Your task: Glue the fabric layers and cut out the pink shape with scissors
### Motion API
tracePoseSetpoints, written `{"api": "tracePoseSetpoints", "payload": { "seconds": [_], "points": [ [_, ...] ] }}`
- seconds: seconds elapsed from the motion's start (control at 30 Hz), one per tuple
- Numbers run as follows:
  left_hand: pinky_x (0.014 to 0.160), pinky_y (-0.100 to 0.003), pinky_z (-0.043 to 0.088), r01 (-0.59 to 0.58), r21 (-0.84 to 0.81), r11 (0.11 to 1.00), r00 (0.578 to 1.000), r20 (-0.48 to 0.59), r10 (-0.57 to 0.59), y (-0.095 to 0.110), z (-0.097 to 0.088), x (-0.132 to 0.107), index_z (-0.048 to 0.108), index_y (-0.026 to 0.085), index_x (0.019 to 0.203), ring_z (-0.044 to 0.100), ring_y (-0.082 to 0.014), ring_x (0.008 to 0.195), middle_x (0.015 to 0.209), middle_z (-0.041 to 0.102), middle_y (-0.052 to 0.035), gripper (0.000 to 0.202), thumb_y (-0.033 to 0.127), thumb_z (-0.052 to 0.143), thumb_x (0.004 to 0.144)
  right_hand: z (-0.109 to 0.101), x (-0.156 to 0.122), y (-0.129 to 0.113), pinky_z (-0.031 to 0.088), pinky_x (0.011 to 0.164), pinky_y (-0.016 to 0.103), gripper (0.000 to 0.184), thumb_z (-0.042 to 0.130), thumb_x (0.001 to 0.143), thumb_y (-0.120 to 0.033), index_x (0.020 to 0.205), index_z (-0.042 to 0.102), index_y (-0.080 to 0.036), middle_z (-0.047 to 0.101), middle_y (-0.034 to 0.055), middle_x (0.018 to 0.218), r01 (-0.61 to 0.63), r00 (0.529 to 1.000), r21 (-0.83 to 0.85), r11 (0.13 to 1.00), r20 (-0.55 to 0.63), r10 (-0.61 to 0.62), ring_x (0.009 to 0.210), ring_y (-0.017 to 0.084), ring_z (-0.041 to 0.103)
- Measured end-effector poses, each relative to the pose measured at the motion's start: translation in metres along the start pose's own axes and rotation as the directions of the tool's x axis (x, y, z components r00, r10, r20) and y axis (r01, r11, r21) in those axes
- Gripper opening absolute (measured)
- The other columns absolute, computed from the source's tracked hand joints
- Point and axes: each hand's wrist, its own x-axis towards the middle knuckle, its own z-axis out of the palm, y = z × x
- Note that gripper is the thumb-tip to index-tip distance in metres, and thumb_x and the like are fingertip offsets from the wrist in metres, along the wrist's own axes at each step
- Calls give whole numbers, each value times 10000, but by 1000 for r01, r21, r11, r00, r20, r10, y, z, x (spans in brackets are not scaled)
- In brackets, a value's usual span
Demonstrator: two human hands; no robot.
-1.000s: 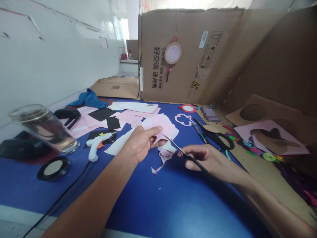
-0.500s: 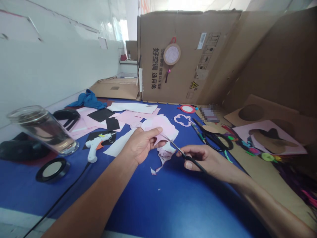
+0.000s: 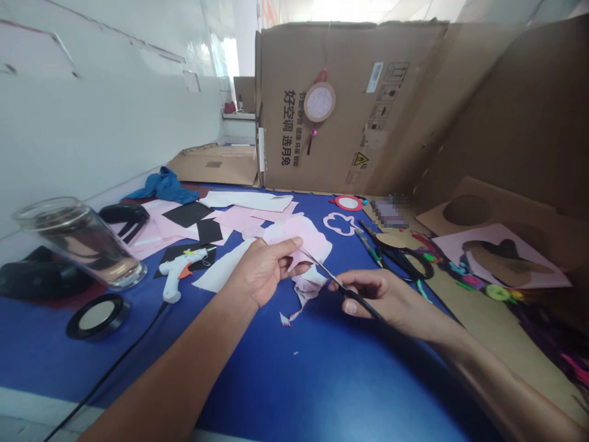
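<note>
My left hand [image 3: 267,264] pinches a piece of pink paper [image 3: 297,228] between thumb and fingers, above the blue table [image 3: 285,387]. My right hand [image 3: 377,299] is closed around the dark handles of a pair of scissors [image 3: 332,275]. Their slim blades reach up and left to the paper's edge, close to my left thumb; whether they are parted I cannot tell. Below the blades lies a torn scrap of patterned paper [image 3: 307,291]. White paper [image 3: 225,270] lies partly hidden behind my left forearm.
To the left are a glue gun [image 3: 177,270] with its cord, a glass of water [image 3: 92,245] and a round black-rimmed item [image 3: 97,316]. Larger black-handled scissors [image 3: 400,252] and a cloud-shaped pink cutout [image 3: 340,223] lie to the right. A cardboard box [image 3: 350,55] stands behind.
</note>
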Motion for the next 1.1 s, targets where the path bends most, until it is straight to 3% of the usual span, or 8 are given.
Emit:
{"api": "tracePoseSetpoints", "payload": {
  "seconds": [0.3, 0.53, 0.77, 1.1],
  "points": [
    [685, -323, 674, -5, 9, 1000, 1000, 4, 5, 0, 0, -1, 741, 94, 1001, 722, -171, 758, 954, 780, -113, 120, 67, 785, 892, 0, 1, -2, 274, 593, 261, 452, 875, 835, -595, 1096, 815, -231, 449, -36, 760, -14, 1000, -40, 999, -19, 13, 681, 138, 327],
    [676, -342, 681, 30, 33, 999, 999, -26, -29, 2, 0, -2, 709, 86, 915, 730, -181, 718, 869, 750, -106, 57, 30, 700, 921, -3, 1, 2, 272, 591, 255, 450, 867, 846, -602, 1107, 826, -238, 462, -34, 757, -14, 999, -43, 999, -34, 13, 683, 136, 322],
    [675, -314, 659, 14, 107, 994, 997, 75, -22, -2, -4, 0, 720, 85, 796, 762, -214, 769, 834, 739, -105, 79, 12, 740, 819, -1, 1, -1, 282, 590, 258, 476, 857, 840, -632, 1094, 834, -229, 469, -31, 751, -20, 999, -62, 998, -49, 17, 682, 141, 334],
    [716, -303, 628, -30, 137, 990, 998, 60, 22, -10, -3, 1, 774, 89, 821, 749, -184, 723, 814, 778, -114, 84, 37, 810, 765, -3, 2, 6, 263, 596, 263, 428, 870, 842, -587, 1082, 804, -239, 434, -49, 740, -13, 999, -37, 999, -31, 11, 673, 136, 316]
  ]
}}
